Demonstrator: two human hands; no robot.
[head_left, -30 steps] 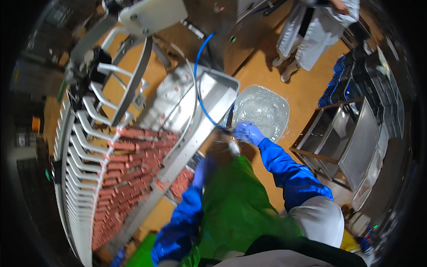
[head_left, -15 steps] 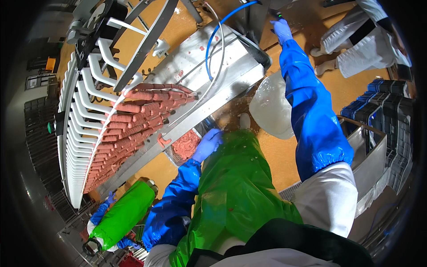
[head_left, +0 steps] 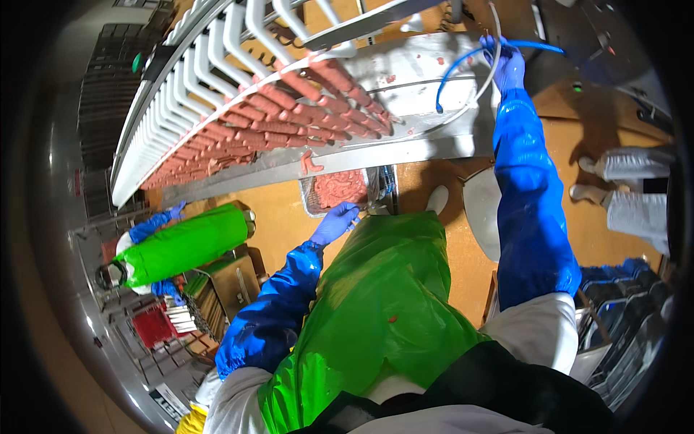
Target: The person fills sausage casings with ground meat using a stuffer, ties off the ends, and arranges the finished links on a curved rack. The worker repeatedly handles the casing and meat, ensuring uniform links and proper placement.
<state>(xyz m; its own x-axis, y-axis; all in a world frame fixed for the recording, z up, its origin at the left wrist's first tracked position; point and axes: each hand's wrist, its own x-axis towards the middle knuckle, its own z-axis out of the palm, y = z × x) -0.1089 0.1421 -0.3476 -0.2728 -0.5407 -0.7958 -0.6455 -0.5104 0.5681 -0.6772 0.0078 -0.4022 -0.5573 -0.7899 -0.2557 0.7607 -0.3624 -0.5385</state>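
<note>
My right hand (head_left: 509,66), in a purple glove and blue sleeve, reaches far out to the end of the metal table (head_left: 419,148). Its fingers are curled round the blue hose (head_left: 457,69), and a thin white hose (head_left: 482,88) crosses in front of the glove. My left hand (head_left: 335,222) hangs by my green apron (head_left: 383,289), fingers loosely bent, with nothing visible in it. Close beyond it is a tray (head_left: 312,205) of ground meat (head_left: 338,188). Rows of pink sausage links (head_left: 296,116) hang from white hooks (head_left: 210,69) above the table.
A co-worker in a green apron (head_left: 188,244) stands at the left. White trouser legs of another person (head_left: 636,188) are at the right. Dark stacked crates (head_left: 625,311) are at the lower right. A pale rounded tub (head_left: 482,213) stands beside my right arm.
My right hand has moved from a dark spot with a green light to the hoses. The view has turned, shifting the table and sausages rightward. My left hand remains low by the apron.
</note>
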